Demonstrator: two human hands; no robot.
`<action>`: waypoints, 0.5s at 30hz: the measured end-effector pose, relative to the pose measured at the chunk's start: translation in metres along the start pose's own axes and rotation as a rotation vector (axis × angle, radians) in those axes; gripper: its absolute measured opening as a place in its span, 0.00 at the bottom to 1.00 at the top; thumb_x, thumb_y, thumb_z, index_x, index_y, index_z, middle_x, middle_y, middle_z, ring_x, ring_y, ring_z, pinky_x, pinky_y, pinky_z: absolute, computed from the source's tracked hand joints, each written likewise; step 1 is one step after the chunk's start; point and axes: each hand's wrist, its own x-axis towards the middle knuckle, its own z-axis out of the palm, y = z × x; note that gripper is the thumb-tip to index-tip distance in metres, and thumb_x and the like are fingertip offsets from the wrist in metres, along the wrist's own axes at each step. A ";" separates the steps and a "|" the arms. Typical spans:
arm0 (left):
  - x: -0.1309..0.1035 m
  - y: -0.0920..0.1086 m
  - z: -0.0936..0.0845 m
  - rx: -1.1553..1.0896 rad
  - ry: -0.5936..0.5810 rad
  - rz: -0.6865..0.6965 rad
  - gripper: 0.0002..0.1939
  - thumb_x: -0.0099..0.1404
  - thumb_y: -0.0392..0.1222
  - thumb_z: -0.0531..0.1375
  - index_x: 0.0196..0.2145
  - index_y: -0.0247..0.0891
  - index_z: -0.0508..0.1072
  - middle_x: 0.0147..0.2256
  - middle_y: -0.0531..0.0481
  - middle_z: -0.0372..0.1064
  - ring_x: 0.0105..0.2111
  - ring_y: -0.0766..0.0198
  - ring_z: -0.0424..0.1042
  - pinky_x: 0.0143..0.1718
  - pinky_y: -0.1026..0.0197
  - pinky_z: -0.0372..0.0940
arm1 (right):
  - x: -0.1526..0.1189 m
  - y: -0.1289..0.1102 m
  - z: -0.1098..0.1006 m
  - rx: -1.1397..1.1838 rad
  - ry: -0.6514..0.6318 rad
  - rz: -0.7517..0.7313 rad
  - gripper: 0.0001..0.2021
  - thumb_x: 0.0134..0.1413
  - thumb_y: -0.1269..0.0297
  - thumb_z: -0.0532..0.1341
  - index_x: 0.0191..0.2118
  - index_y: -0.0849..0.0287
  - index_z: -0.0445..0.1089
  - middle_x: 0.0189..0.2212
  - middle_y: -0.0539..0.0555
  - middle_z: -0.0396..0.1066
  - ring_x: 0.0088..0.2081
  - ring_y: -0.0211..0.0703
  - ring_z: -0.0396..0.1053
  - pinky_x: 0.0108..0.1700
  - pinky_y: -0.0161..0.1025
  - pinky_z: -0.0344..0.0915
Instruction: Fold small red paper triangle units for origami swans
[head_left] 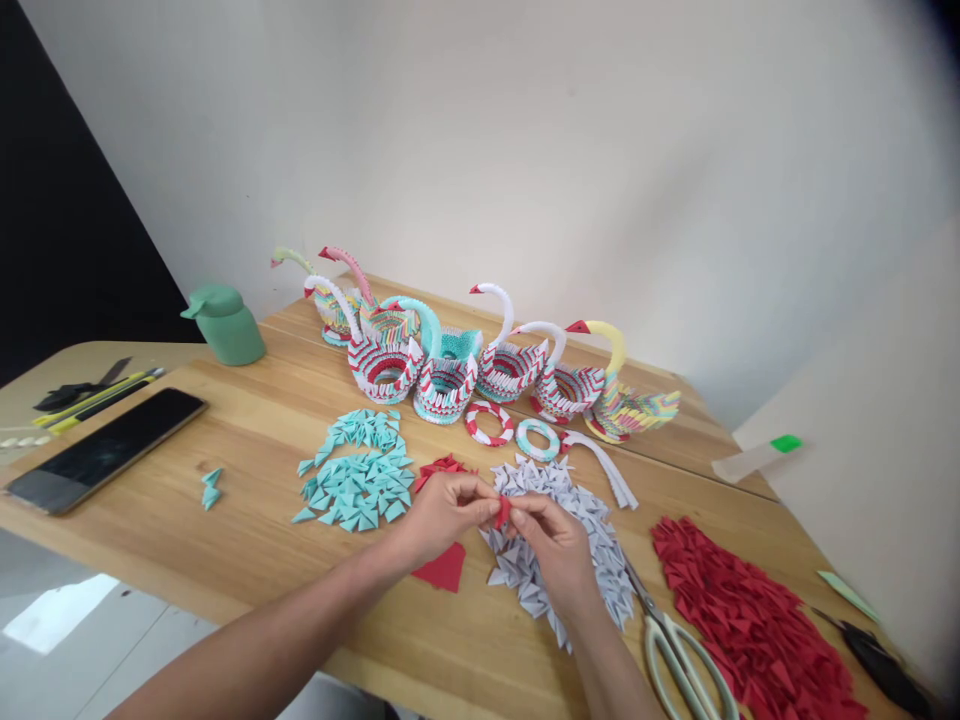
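Observation:
Between my two hands, low over the table, is a small red piece of paper (503,512). The fingertips of my left hand (455,508) pinch it from the left, and those of my right hand (551,540) from the right. Its exact folds are too small to make out. Below my left wrist lies a flat red paper sheet (442,569). A few red paper pieces (444,466) lie just behind my left hand. Under and around my right hand spreads a pile of pale lilac folded paper triangles (600,530).
Turquoise triangles (364,485) lie left, a large red heap (750,620) right, beside scissors (679,650). Several paper swans (446,385) stand behind, with two paper rings (489,424) and a loose white neck (600,465). A phone (105,447) and green jug (231,328) are at left.

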 end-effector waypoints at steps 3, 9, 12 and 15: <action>-0.002 0.001 0.001 0.132 0.035 0.046 0.06 0.56 0.35 0.58 0.23 0.32 0.73 0.21 0.53 0.67 0.23 0.70 0.63 0.26 0.68 0.57 | 0.000 -0.001 0.002 -0.029 0.007 -0.018 0.06 0.53 0.61 0.64 0.34 0.56 0.77 0.23 0.48 0.71 0.26 0.38 0.69 0.31 0.34 0.65; -0.006 0.007 0.004 0.428 0.108 0.193 0.06 0.57 0.32 0.57 0.23 0.34 0.71 0.23 0.52 0.70 0.24 0.68 0.65 0.27 0.68 0.57 | 0.001 -0.005 0.004 -0.031 0.003 0.031 0.07 0.52 0.60 0.64 0.34 0.57 0.76 0.23 0.50 0.72 0.26 0.39 0.69 0.31 0.35 0.66; -0.006 0.008 0.005 0.501 0.094 0.250 0.07 0.59 0.33 0.57 0.24 0.34 0.72 0.24 0.52 0.71 0.26 0.67 0.67 0.29 0.67 0.58 | 0.001 -0.008 0.005 -0.021 0.009 0.063 0.08 0.51 0.58 0.65 0.33 0.58 0.75 0.22 0.50 0.72 0.26 0.40 0.70 0.31 0.35 0.66; -0.007 0.007 0.005 0.519 0.078 0.256 0.08 0.61 0.34 0.57 0.26 0.35 0.73 0.25 0.51 0.72 0.27 0.66 0.68 0.31 0.66 0.59 | 0.000 -0.011 0.006 -0.015 0.034 0.061 0.08 0.50 0.58 0.65 0.30 0.58 0.74 0.21 0.49 0.72 0.25 0.40 0.70 0.30 0.35 0.66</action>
